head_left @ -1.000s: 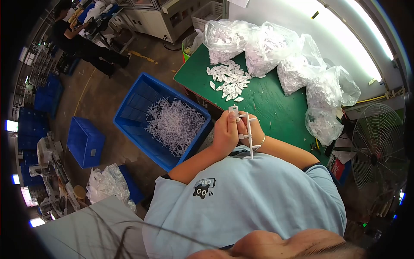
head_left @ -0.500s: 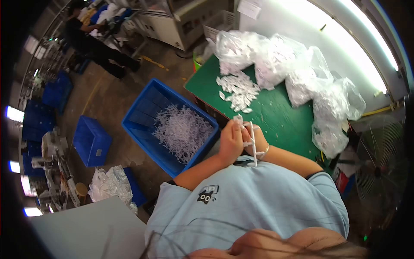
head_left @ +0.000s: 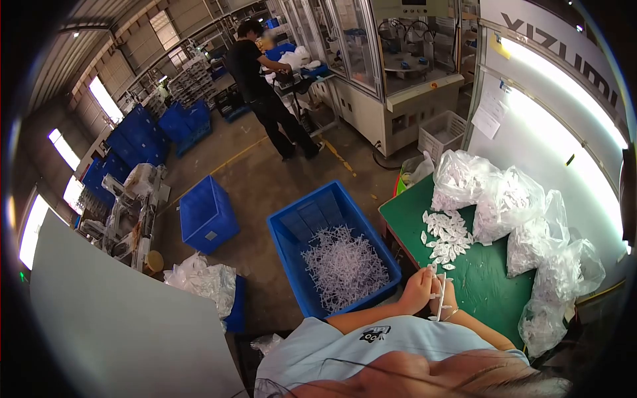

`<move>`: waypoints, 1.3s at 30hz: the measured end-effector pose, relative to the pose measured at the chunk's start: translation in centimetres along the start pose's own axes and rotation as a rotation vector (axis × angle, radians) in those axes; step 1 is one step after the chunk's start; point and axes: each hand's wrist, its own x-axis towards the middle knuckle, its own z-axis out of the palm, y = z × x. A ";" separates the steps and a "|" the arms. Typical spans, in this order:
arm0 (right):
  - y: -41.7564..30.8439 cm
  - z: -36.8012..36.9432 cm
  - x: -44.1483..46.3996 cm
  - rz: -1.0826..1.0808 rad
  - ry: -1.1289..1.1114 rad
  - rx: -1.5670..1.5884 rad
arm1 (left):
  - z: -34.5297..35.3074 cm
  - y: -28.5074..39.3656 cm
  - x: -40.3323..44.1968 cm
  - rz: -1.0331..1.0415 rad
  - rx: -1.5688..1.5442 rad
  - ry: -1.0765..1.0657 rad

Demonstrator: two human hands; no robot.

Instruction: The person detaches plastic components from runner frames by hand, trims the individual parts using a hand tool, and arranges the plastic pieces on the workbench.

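Note:
My left hand (head_left: pixel 416 292) and my right hand (head_left: pixel 446 296) are close together at the near edge of the green table (head_left: pixel 488 278). Both are closed on a white plastic frame (head_left: pixel 441 292), whose thin bar with short side arms hangs between them. Just beyond my fingers lies a loose pile of small white diamond-shaped pieces (head_left: pixel 448 235). Left of my hands, a blue crate (head_left: pixel 298 262) on the floor holds a heap of thin white plastic branches (head_left: pixel 345 265).
Clear bags of white pieces (head_left: pixel 509 205) line the table's far right side. A second blue crate (head_left: pixel 207 215) and crumpled plastic sheeting (head_left: pixel 202 284) are on the left. A co-worker (head_left: pixel 269 86) stands at the back near a machine (head_left: pixel 398 79).
The camera view has swung up and left, so crates, table and hands appear lower and further right. Both hands still hold the white frame; more of the room shows.

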 end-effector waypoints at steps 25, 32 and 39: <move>4.3 -1.6 3.1 0.639 -0.199 0.784 | -3.1 -4.3 5.2 -0.109 0.320 0.284; 4.1 -1.0 3.1 0.391 -0.155 0.548 | -2.7 -2.3 4.1 -0.076 0.430 0.134; 3.7 -1.2 3.1 0.395 -0.129 0.739 | -2.6 -2.6 4.1 -0.093 0.271 0.108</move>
